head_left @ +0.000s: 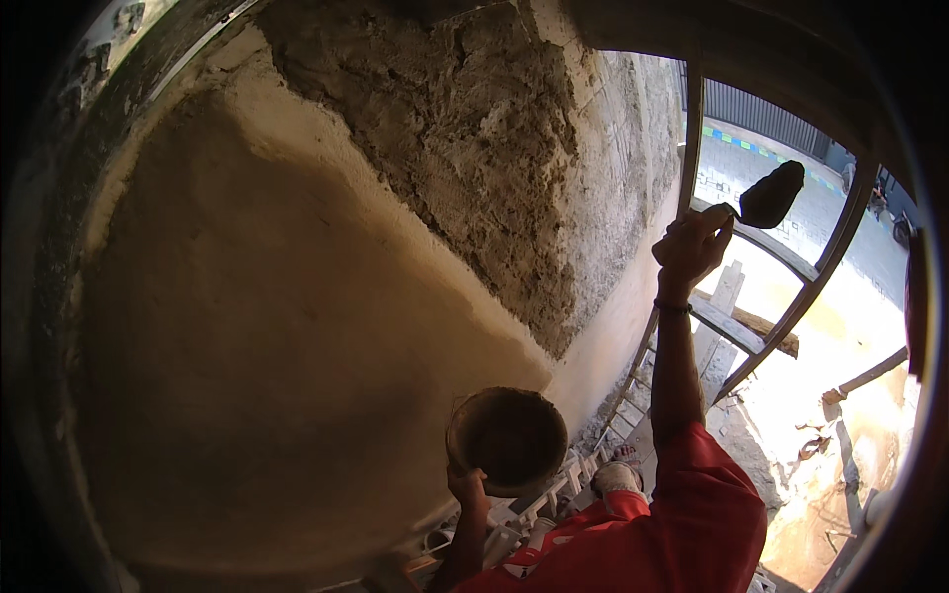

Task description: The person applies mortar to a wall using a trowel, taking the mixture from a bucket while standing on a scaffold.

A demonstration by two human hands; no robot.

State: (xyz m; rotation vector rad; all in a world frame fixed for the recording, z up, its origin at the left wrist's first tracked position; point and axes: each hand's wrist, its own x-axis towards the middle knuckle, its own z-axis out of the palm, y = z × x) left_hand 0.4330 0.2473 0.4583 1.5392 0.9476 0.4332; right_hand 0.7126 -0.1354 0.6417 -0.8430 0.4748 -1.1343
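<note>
My left hand [469, 491] grips a round, dark bucket [550, 440] by its rim, low in front of the wall. The bucket's inside is in shade, so how full it is cannot be told. Up at the right, my right hand [698, 247] is closed round the handle of a trowel [774, 196]. The trowel's dark, rounded blade points up and away, apart from the wall. In front of me the wall has a rough, dark patch of mortar [455, 148] at the top, bordered by a smooth brownish plastered surface [247, 326].
A metal frame with rungs [835, 247] rises at the right, close to my right arm. Wooden boards [725, 306] lie beyond it, with sunlit ground below. Debris and pale pieces [568, 484] lie beneath the bucket. A grey corrugated gate [756, 114] stands across the paving.
</note>
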